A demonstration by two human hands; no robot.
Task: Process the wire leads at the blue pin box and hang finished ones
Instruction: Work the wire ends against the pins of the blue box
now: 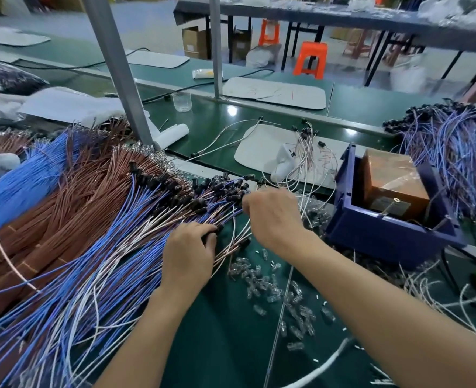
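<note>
From the head camera, we are observing both hands working at the fanned pile of blue, white and copper-coloured wire leads with black end caps (175,203) lying on the green bench mat (220,331). The left hand (188,254) is pressing down on the leads with its fingers curled over a black cap, apparently pinning the bundle so one lead can be drawn free. The right hand (273,214) is pinching at the capped ends, fingers closed narrowly on what looks like a single lead, though we cannot confirm the count. The dark blue plastic pin box (385,236), one in number, is standing just right of the hands, holding one brown block (391,183). Finished blue-violet leads (449,152) are hanging in one bunch beyond the box. Clear plastic sleeves (273,289) are lying scattered, too many to count.
</note>
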